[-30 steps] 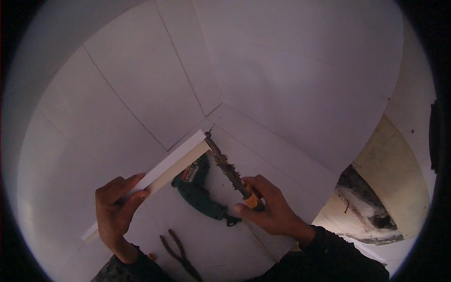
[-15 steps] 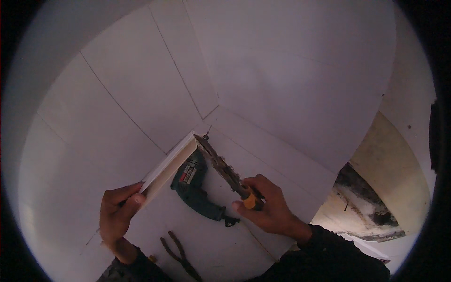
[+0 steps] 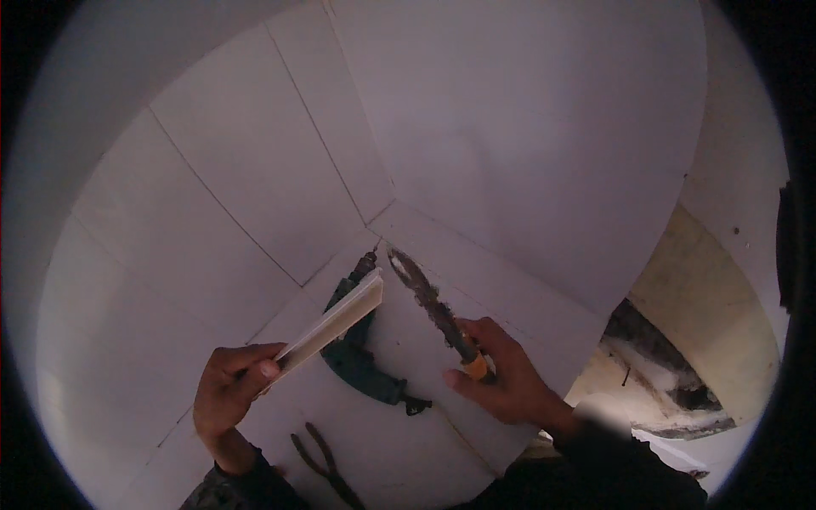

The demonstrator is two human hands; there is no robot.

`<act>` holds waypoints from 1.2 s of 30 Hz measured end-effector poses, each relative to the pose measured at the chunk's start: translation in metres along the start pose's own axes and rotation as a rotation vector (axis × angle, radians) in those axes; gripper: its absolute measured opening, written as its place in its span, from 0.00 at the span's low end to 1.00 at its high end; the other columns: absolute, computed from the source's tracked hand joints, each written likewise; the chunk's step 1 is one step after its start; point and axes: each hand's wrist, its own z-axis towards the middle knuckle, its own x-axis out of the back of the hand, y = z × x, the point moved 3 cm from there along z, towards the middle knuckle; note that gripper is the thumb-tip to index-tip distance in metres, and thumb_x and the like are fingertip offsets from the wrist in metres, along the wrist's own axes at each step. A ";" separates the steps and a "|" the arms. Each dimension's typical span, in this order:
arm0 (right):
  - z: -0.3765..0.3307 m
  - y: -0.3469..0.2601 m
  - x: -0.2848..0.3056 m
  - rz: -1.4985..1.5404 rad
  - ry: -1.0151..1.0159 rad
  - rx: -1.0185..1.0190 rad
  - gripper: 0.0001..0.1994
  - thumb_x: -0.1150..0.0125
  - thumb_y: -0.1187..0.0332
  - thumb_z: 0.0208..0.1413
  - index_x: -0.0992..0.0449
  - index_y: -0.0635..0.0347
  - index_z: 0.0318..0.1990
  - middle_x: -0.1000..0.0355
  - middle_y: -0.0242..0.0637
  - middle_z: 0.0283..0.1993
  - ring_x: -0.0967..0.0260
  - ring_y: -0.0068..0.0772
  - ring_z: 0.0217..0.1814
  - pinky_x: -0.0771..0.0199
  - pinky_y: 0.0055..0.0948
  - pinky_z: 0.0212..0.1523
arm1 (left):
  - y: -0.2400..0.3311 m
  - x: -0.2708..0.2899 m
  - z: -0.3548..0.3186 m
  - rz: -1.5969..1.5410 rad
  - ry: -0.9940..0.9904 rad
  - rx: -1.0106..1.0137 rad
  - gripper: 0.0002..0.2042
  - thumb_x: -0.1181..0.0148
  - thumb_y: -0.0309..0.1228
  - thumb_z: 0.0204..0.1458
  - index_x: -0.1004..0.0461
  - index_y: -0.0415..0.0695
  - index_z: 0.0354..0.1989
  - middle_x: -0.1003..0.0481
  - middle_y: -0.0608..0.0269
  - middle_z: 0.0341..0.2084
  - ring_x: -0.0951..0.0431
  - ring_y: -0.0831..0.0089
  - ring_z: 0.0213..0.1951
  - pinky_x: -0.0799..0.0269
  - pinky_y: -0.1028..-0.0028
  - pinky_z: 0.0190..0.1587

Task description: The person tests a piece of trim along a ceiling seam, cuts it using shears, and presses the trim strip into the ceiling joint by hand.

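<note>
Two hands are busy over white tiles. The left hand [image 3: 231, 387] is closed around the near end of a narrow white tile strip [image 3: 333, 325], thumb on top — the strip is held edge-on and slants up and away. The right hand [image 3: 501, 378] grips the orange handle of a mortar-crusted trowel [image 3: 429, 306], its blade pointing up-left, just beside the strip's far end but apart from it. Below them, on the white tiled floor [image 3: 399, 442], lie a green power drill [image 3: 361, 361] and dark pliers [image 3: 321, 463].
</note>
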 end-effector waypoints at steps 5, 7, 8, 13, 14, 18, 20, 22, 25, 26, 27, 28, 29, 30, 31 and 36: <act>-0.006 0.001 -0.008 0.058 -0.039 0.015 0.34 0.27 0.59 0.62 0.33 0.62 0.70 0.32 0.46 0.51 0.29 0.45 0.53 0.28 0.42 0.56 | -0.008 0.002 0.005 -0.090 -0.048 0.047 0.20 0.35 0.41 0.68 0.17 0.34 0.56 0.30 0.71 0.18 0.35 0.84 0.21 0.42 0.77 0.23; -0.006 -0.001 -0.009 0.052 -0.039 0.037 0.33 0.28 0.58 0.62 0.33 0.62 0.70 0.31 0.48 0.51 0.28 0.48 0.53 0.27 0.43 0.55 | -0.010 0.001 0.006 -0.129 -0.076 0.078 0.19 0.37 0.39 0.69 0.17 0.34 0.56 0.30 0.71 0.18 0.36 0.84 0.20 0.42 0.77 0.22; -0.006 -0.002 -0.009 0.053 -0.044 0.030 0.33 0.28 0.58 0.62 0.33 0.62 0.70 0.31 0.49 0.52 0.28 0.48 0.54 0.27 0.43 0.56 | -0.010 0.000 0.007 -0.169 -0.102 0.068 0.19 0.37 0.39 0.70 0.17 0.33 0.56 0.30 0.71 0.18 0.36 0.84 0.20 0.42 0.77 0.22; -0.002 -0.004 -0.006 0.014 -0.029 0.055 0.33 0.28 0.57 0.62 0.32 0.62 0.69 0.31 0.50 0.53 0.29 0.50 0.56 0.27 0.46 0.58 | -0.009 -0.001 0.009 -0.144 -0.155 0.064 0.18 0.42 0.37 0.72 0.18 0.33 0.57 0.30 0.70 0.17 0.36 0.83 0.17 0.40 0.76 0.19; 0.000 -0.004 -0.005 -0.008 -0.026 0.070 0.33 0.27 0.56 0.62 0.32 0.62 0.68 0.31 0.50 0.53 0.29 0.50 0.56 0.27 0.46 0.58 | -0.009 -0.002 0.009 -0.158 -0.180 0.059 0.18 0.44 0.36 0.73 0.18 0.33 0.57 0.30 0.69 0.16 0.36 0.83 0.16 0.40 0.76 0.19; 0.004 0.002 0.002 -0.126 -0.002 0.039 0.32 0.25 0.56 0.60 0.29 0.62 0.66 0.30 0.49 0.51 0.28 0.50 0.55 0.25 0.45 0.57 | -0.013 0.000 0.012 -0.116 -0.256 0.073 0.19 0.48 0.35 0.74 0.18 0.31 0.56 0.26 0.65 0.17 0.31 0.79 0.16 0.36 0.76 0.19; 0.004 0.005 0.004 -0.162 -0.013 -0.008 0.32 0.24 0.57 0.58 0.28 0.62 0.65 0.29 0.48 0.50 0.27 0.50 0.54 0.24 0.44 0.56 | -0.018 -0.001 0.014 -0.198 -0.301 0.091 0.19 0.50 0.34 0.75 0.19 0.29 0.56 0.25 0.61 0.18 0.29 0.77 0.16 0.32 0.76 0.19; 0.004 0.008 0.005 -0.176 -0.011 -0.024 0.32 0.23 0.57 0.58 0.28 0.61 0.65 0.29 0.47 0.50 0.26 0.50 0.53 0.23 0.44 0.56 | -0.024 -0.001 0.016 -0.242 -0.321 0.090 0.19 0.50 0.34 0.75 0.19 0.28 0.56 0.24 0.59 0.18 0.27 0.76 0.17 0.28 0.76 0.19; 0.006 0.009 0.006 -0.153 0.007 0.037 0.32 0.23 0.58 0.57 0.28 0.60 0.65 0.28 0.47 0.50 0.26 0.50 0.53 0.23 0.44 0.56 | -0.029 0.000 0.018 -0.290 -0.379 0.077 0.19 0.51 0.34 0.75 0.19 0.28 0.56 0.23 0.58 0.20 0.25 0.74 0.18 0.23 0.74 0.21; 0.007 0.009 0.007 -0.124 0.022 0.081 0.32 0.23 0.58 0.57 0.28 0.60 0.65 0.29 0.47 0.50 0.26 0.50 0.53 0.23 0.44 0.56 | -0.029 0.000 0.019 -0.322 -0.406 0.046 0.20 0.52 0.33 0.75 0.19 0.28 0.56 0.23 0.58 0.20 0.25 0.74 0.18 0.22 0.73 0.21; 0.009 0.009 0.007 -0.077 0.038 0.105 0.31 0.23 0.58 0.57 0.28 0.59 0.65 0.29 0.47 0.51 0.26 0.51 0.53 0.23 0.44 0.57 | -0.031 0.000 0.019 -0.315 -0.427 0.075 0.20 0.52 0.33 0.75 0.19 0.28 0.56 0.23 0.58 0.20 0.24 0.74 0.18 0.22 0.73 0.21; 0.010 0.009 0.007 -0.093 0.039 0.143 0.32 0.23 0.58 0.57 0.28 0.59 0.65 0.29 0.47 0.51 0.26 0.51 0.54 0.23 0.44 0.57 | -0.031 -0.001 0.020 -0.330 -0.455 0.080 0.20 0.52 0.33 0.75 0.19 0.28 0.55 0.23 0.58 0.20 0.24 0.74 0.18 0.22 0.73 0.21; 0.011 0.009 0.008 -0.090 0.041 0.160 0.32 0.22 0.58 0.56 0.28 0.59 0.65 0.29 0.47 0.51 0.26 0.51 0.54 0.23 0.44 0.57 | -0.031 -0.002 0.020 -0.345 -0.483 0.085 0.20 0.53 0.33 0.75 0.19 0.28 0.55 0.23 0.58 0.20 0.24 0.74 0.18 0.21 0.73 0.21; 0.012 0.009 0.008 -0.071 0.046 0.168 0.32 0.22 0.58 0.56 0.28 0.59 0.65 0.29 0.47 0.51 0.26 0.51 0.54 0.23 0.44 0.57 | -0.031 -0.004 0.021 -0.339 -0.491 0.085 0.20 0.53 0.33 0.75 0.19 0.28 0.55 0.23 0.58 0.20 0.24 0.74 0.18 0.21 0.73 0.22; 0.012 0.009 0.009 -0.094 0.047 0.174 0.32 0.22 0.58 0.56 0.28 0.59 0.65 0.29 0.47 0.51 0.25 0.51 0.54 0.23 0.44 0.57 | -0.031 -0.005 0.022 -0.336 -0.499 0.085 0.20 0.52 0.33 0.75 0.19 0.28 0.56 0.23 0.58 0.20 0.23 0.74 0.18 0.21 0.72 0.22; 0.013 0.014 0.019 -0.205 0.045 0.085 0.32 0.21 0.58 0.56 0.27 0.58 0.65 0.29 0.46 0.51 0.25 0.50 0.52 0.22 0.44 0.54 | -0.030 -0.011 0.023 -0.345 -0.513 0.101 0.19 0.53 0.33 0.75 0.20 0.29 0.56 0.23 0.58 0.19 0.23 0.73 0.18 0.20 0.72 0.23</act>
